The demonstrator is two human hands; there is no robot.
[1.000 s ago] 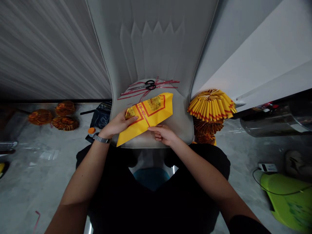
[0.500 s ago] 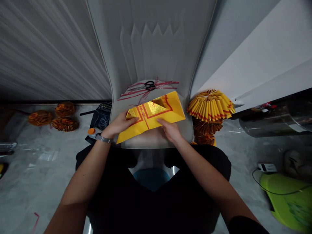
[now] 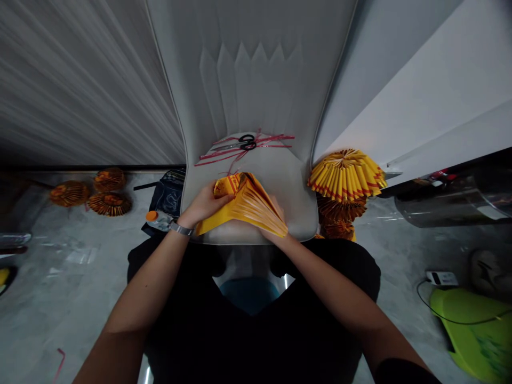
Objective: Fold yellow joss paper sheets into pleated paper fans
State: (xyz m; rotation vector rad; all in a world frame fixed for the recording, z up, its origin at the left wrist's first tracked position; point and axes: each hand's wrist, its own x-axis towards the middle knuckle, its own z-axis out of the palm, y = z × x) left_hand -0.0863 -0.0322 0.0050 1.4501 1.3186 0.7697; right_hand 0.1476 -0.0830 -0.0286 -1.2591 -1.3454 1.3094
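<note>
A sheet of yellow joss paper with red lines and gold foil lies gathered into narrow pleats, fanning out toward the lower right. My left hand is shut on its pleated upper-left end. My right hand grips the lower right part, its fingers largely hidden behind the folds. Both hands hold the paper just above a grey padded chair seat. Black-handled scissors and several thin red strips lie on the seat beyond the paper.
A yellow pleated paper fan sits right of the seat above darker orange fans. Several orange fans lie on the concrete floor at left, near a dark denim bag. A clear plastic bin and green plastic object stand at right.
The flat yellow sheet has become a narrow pleated bundle. My right hand has moved left and down, closing toward my left hand, and the paper's far corner no longer points upper right.
</note>
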